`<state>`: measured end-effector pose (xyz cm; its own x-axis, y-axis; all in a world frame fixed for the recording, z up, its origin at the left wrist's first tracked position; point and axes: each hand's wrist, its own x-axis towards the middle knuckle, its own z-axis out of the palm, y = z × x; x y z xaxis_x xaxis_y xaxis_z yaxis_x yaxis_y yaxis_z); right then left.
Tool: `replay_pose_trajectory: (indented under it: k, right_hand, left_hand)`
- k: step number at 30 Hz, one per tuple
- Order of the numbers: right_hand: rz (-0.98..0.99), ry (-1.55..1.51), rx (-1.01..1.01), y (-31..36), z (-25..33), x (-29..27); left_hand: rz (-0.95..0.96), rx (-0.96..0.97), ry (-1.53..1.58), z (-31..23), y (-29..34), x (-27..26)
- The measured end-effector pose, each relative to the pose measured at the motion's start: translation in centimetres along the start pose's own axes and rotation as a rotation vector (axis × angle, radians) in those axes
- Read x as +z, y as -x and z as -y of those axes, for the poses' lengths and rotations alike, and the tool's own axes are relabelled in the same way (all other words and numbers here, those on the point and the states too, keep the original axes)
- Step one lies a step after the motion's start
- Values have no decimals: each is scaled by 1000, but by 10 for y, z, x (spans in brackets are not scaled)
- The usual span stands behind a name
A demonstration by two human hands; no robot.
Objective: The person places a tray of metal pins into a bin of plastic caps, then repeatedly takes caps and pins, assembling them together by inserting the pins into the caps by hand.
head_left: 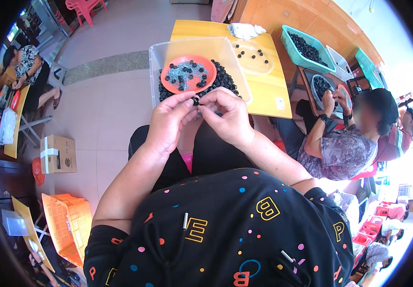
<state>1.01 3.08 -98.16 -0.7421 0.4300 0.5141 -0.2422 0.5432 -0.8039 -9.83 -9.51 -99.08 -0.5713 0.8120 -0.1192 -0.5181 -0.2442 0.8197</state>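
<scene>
My left hand (168, 119) and my right hand (228, 115) meet over my lap, fingertips pinched together on a small black part (196, 101). Just beyond them a clear plastic bin (156, 57) holds a heap of small black parts (223, 79). An orange plate (189, 74) rests on that heap, carrying several black parts and a pile of small grey pieces. The bin's near edge lies right under my fingers.
A yellow table (268, 91) carries a clear lid with a few black parts (253, 56) and a white cloth (245, 30). A seated person (345, 138) works at my right beside teal baskets (304, 48). Another person (27, 71) sits far left. A cardboard box (59, 154) and an orange crate (67, 225) stand on the floor.
</scene>
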Motion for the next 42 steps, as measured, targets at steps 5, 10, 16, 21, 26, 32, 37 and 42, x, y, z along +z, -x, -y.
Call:
replay_pose_trajectory:
  k: [5,10,16,21,26,32,37,42]
  right_hand:
    - [0,-50,67,4,5,3]
    - [6,-12,86,5,9,4]
    - [33,6,86,5,10,2]
    - [-18,-56,-11,1,10,5]
    - [-7,-179,25,1,12,7]
    - [26,-514,214,7,10,9]
    - [33,-600,266,8,10,9]
    - [98,-534,264,6,15,4]
  left_hand:
    - [-3,24,8,-4,8,4]
    - [36,59,-28,-5,10,4]
    - [75,80,-27,-9,13,7]
    - [126,37,70,-9,12,2]
    - [124,7,95,-15,15,5]
    - [164,-4,155,-18,17,5]
    - [180,11,151,-16,18,6]
    - [178,25,77,-17,19,7]
